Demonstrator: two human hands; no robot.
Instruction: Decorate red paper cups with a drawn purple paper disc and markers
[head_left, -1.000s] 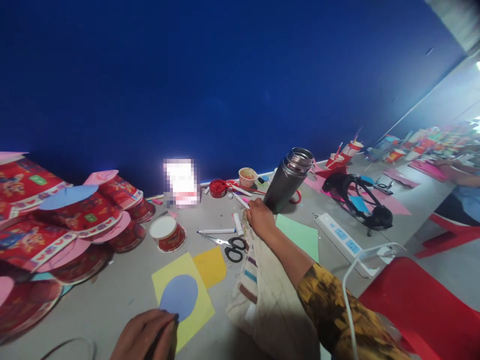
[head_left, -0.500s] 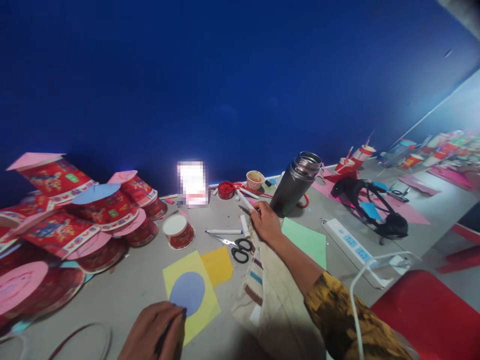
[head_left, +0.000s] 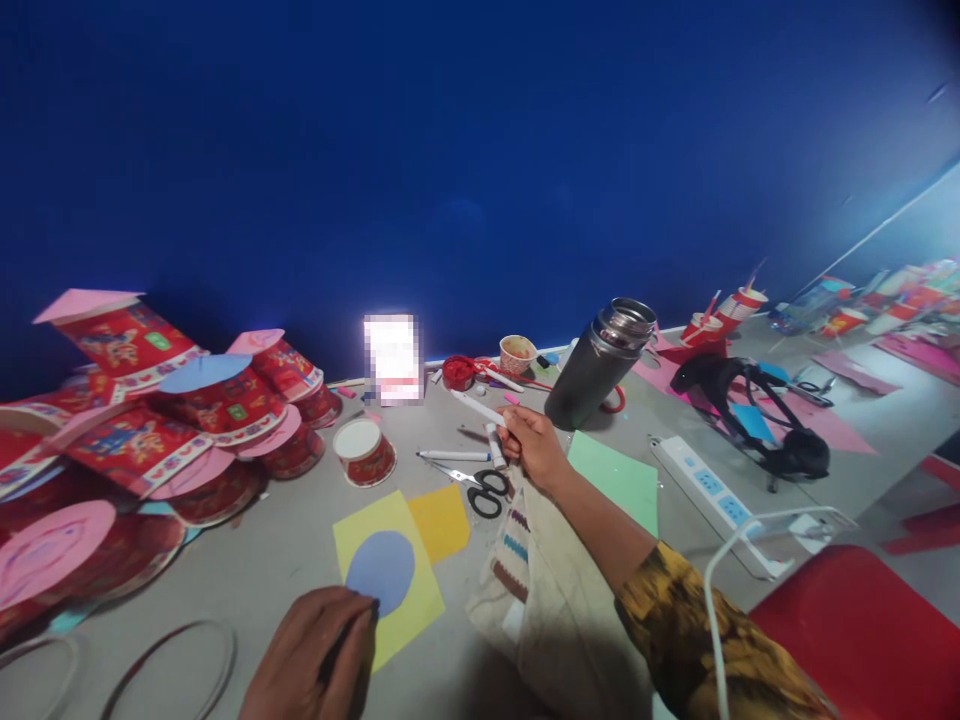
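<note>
The white marker (head_left: 477,406), presumably light, rigid and best gripped mid-barrel, is pinched at its near end by the right hand (head_left: 534,447) above the surface (head_left: 289,540), short of its far edge; the left hand's (head_left: 311,645) grip cannot be told.

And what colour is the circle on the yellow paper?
The circle is blue-violet, clearest in the head view.
</note>
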